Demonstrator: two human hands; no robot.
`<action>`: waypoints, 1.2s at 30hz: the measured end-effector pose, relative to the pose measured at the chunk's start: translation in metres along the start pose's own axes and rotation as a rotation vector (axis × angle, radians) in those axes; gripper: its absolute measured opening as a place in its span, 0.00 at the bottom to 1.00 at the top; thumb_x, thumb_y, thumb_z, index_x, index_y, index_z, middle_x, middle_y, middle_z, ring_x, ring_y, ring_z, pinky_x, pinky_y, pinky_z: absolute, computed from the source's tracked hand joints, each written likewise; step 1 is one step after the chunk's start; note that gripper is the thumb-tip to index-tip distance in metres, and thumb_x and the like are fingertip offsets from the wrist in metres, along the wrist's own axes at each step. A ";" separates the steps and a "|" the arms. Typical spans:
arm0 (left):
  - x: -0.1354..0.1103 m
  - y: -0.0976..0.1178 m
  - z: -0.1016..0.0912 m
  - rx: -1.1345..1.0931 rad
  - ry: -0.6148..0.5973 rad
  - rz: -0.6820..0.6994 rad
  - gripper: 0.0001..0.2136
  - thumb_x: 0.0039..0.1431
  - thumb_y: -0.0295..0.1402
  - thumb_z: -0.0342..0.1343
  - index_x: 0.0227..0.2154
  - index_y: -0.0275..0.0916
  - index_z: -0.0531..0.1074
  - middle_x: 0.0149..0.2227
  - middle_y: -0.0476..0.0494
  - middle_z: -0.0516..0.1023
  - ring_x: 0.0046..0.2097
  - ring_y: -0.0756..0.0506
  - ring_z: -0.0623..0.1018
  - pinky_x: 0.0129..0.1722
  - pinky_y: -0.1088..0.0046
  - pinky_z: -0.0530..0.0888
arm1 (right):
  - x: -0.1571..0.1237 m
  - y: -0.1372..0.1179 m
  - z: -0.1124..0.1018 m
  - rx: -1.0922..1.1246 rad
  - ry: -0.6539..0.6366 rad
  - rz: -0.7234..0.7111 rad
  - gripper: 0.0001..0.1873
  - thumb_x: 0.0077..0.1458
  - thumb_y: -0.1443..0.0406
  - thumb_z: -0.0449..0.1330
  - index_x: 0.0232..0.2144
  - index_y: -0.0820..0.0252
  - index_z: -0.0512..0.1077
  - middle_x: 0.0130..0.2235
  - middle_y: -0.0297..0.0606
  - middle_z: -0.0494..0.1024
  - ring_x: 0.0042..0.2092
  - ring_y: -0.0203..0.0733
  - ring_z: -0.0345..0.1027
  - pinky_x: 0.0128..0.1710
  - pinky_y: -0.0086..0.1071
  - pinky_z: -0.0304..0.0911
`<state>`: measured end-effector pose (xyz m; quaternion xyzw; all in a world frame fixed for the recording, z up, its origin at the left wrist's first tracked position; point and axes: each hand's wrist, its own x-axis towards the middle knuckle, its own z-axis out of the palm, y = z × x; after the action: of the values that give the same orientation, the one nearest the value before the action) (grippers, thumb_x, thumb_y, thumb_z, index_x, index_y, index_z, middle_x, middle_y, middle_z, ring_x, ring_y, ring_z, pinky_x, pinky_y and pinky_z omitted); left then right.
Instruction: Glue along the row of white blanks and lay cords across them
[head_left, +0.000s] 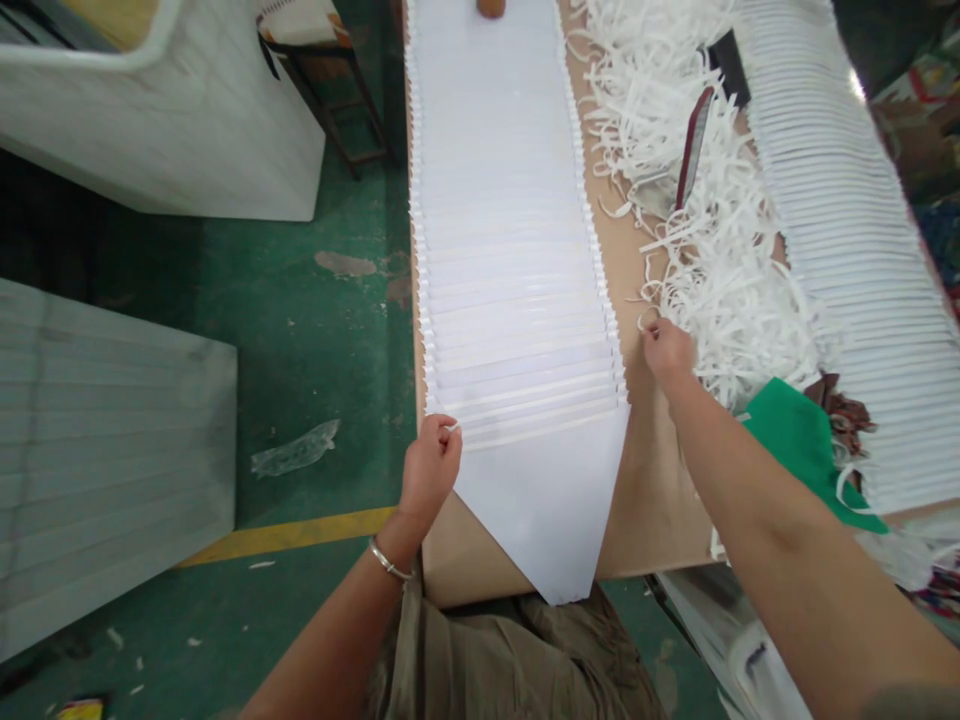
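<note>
Overlapping white sheets (517,300) run in a long row down the table, with small tabs along both side edges and the nearest sheet tapering towards me. At the left edge of the row, my left hand (431,460) is closed in a pinch, a small white strip end showing between thumb and finger. My right hand (669,350) is beside the right edge, apart from the sheets. Its fingers are pinched at a thin curled white strip, mostly hidden by the fingertips. A heap of loose white strips (750,290) lies right beyond that hand.
A dark-red-edged tool (694,150) and a black piece (729,68) lie on the heap. Green material (795,440) is near my right forearm. Another row of layered white sheets (847,250) runs along the right. White bins (225,130) and a stool (337,100) stand left.
</note>
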<state>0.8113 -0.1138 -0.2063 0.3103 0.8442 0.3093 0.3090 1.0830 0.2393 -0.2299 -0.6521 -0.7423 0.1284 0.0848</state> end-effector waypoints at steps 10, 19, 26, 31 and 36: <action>-0.063 0.092 0.051 -0.282 -0.376 0.391 0.12 0.65 0.30 0.48 0.46 0.42 0.75 0.51 0.37 0.78 0.52 0.42 0.77 0.53 0.65 0.74 | -0.200 -0.008 -0.088 0.219 -0.380 -0.423 0.05 0.59 0.62 0.56 0.33 0.54 0.71 0.39 0.42 0.79 0.45 0.51 0.72 0.52 0.46 0.63; -0.067 0.096 0.034 -0.192 -0.714 0.326 0.13 0.64 0.37 0.51 0.34 0.39 0.80 0.36 0.41 0.82 0.37 0.43 0.78 0.39 0.69 0.73 | -0.238 -0.035 -0.121 0.502 -0.819 -0.275 0.11 0.64 0.57 0.55 0.35 0.54 0.72 0.32 0.35 0.77 0.35 0.43 0.71 0.36 0.33 0.64; -0.039 0.021 -0.023 -0.178 -0.475 0.093 0.13 0.59 0.42 0.55 0.31 0.38 0.78 0.31 0.43 0.80 0.34 0.45 0.76 0.36 0.71 0.72 | -0.202 -0.021 -0.076 0.446 -0.841 -0.287 0.15 0.61 0.52 0.58 0.32 0.56 0.73 0.29 0.34 0.77 0.33 0.41 0.70 0.34 0.33 0.63; -0.022 -0.005 -0.040 -0.203 -0.340 -0.012 0.13 0.56 0.43 0.57 0.26 0.38 0.75 0.25 0.48 0.76 0.31 0.47 0.73 0.33 0.73 0.70 | -0.167 -0.008 -0.051 0.441 -0.792 -0.249 0.17 0.59 0.50 0.58 0.32 0.56 0.74 0.30 0.35 0.78 0.34 0.42 0.71 0.36 0.34 0.64; 0.003 -0.011 -0.043 -0.268 -0.158 -0.108 0.13 0.52 0.42 0.59 0.23 0.38 0.70 0.21 0.51 0.70 0.26 0.50 0.69 0.28 0.75 0.66 | -0.130 -0.002 -0.039 0.411 -0.650 -0.177 0.20 0.54 0.47 0.62 0.29 0.57 0.73 0.27 0.35 0.77 0.30 0.40 0.68 0.33 0.33 0.62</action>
<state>0.7755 -0.1328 -0.1885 0.2435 0.7840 0.3768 0.4291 1.1104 0.1130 -0.1872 -0.4803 -0.7428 0.4661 -0.0149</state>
